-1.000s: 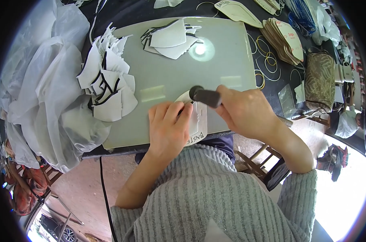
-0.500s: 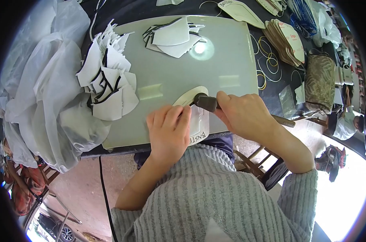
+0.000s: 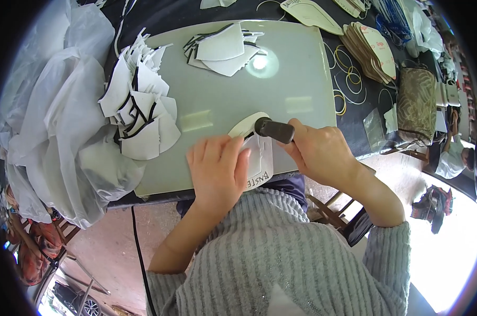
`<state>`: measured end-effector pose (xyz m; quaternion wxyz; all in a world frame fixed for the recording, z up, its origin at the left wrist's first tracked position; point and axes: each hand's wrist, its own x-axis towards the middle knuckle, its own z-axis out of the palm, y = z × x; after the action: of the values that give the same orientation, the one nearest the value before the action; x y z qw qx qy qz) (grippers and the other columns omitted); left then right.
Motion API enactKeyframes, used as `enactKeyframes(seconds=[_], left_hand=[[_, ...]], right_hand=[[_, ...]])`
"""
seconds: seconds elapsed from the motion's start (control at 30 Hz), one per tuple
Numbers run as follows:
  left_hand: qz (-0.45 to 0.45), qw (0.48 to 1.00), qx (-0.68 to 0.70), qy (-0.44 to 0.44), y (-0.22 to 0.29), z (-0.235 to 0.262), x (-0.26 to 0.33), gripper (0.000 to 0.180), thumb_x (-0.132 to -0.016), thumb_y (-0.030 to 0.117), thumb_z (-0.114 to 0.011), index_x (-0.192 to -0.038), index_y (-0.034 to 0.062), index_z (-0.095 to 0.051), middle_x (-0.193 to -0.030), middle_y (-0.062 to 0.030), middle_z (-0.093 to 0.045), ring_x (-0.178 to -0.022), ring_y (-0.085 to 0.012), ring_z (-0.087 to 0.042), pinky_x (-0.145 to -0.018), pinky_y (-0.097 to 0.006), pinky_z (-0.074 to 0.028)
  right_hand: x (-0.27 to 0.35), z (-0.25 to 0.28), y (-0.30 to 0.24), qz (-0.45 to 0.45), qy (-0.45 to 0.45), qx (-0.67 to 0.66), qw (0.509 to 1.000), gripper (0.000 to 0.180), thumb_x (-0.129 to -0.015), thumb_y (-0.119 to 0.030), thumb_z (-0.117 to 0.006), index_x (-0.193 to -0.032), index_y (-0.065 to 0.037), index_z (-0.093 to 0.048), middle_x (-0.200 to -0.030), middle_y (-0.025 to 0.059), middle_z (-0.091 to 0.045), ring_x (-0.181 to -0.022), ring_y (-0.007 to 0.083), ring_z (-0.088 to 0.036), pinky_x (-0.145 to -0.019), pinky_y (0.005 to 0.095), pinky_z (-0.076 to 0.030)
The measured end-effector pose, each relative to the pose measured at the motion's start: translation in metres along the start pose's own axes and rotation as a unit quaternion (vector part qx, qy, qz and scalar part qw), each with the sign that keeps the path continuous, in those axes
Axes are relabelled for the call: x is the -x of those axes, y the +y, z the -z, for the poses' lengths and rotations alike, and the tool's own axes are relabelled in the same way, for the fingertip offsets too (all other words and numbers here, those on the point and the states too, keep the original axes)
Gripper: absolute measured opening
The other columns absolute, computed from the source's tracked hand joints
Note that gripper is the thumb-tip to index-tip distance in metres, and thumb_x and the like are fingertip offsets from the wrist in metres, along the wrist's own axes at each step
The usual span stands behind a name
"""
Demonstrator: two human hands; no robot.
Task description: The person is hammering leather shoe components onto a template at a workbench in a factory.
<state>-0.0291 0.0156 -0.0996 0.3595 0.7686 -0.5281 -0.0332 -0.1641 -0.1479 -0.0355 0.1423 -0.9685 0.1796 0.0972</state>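
Observation:
In my right hand point(image 3: 325, 152) is a hammer point(image 3: 276, 130), my fingers closed round its handle. Its dark head is over the black edge of a white fabric-like piece point(image 3: 254, 156); I cannot tell whether they touch. That piece lies on a cream card template point(image 3: 244, 125) with a rounded tip and handwriting at its near end. My left hand point(image 3: 214, 169) lies open on the left side of the piece and template, fingers stretched out and thumb apart. Under them all is a pale, shiny board point(image 3: 296, 68).
Left on the board is a heap of white, black-edged pieces point(image 3: 146, 134); a smaller pile point(image 3: 222, 45) lies at the far side. Clear plastic bags point(image 3: 59, 116) bulge at far left. Beyond the board's right edge are cord loops point(image 3: 350, 79), stacked card templates point(image 3: 372, 52) and a patterned pouch point(image 3: 417, 102).
The hammer head has shifted slightly right, with my right hand. My left hand's fingers have moved a little left and its thumb stands further apart.

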Motion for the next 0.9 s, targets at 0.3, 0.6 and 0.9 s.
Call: enactKeyframes(seconds=[0.3, 0.6, 0.9], left_hand=[[0.117, 0.980, 0.161, 0.012, -0.017, 0.009, -0.014, 0.018, -0.084, 0.001, -0.066, -0.102, 0.0016, -0.065, -0.089, -0.0081, -0.063, -0.075, -0.0228, -0.059, -0.077, -0.036, -0.046], [-0.006, 0.999, -0.035, -0.004, 0.002, 0.010, -0.001, 0.024, -0.082, 0.003, -0.067, -0.106, 0.0048, -0.071, -0.101, -0.0061, -0.063, -0.095, -0.0255, -0.059, -0.078, -0.038, -0.045], [-0.070, 0.995, -0.067, -0.004, -0.001, -0.003, 0.013, 0.033, -0.077, 0.003, -0.070, -0.109, 0.0036, -0.071, -0.102, -0.0052, -0.060, -0.092, -0.0253, -0.058, -0.078, -0.039, -0.045]], right_hand=[[0.002, -0.006, -0.002, -0.019, -0.010, 0.012, 1.000, 0.036, -0.098, -0.037, -0.055, -0.083, -0.005, -0.049, -0.056, 0.0086, -0.059, -0.047, 0.0290, -0.061, -0.043, 0.0385, -0.048], [0.004, -0.008, 0.000, -0.016, 0.009, 0.006, 1.000, 0.036, -0.097, -0.037, -0.056, -0.083, -0.005, -0.049, -0.056, 0.0086, -0.059, -0.047, 0.0286, -0.061, -0.042, 0.0382, -0.047], [0.002, -0.007, -0.001, -0.014, 0.005, -0.019, 1.000, 0.036, -0.098, -0.035, -0.056, -0.081, -0.004, -0.049, -0.055, 0.0097, -0.059, -0.047, 0.0309, -0.061, -0.044, 0.0389, -0.048]])
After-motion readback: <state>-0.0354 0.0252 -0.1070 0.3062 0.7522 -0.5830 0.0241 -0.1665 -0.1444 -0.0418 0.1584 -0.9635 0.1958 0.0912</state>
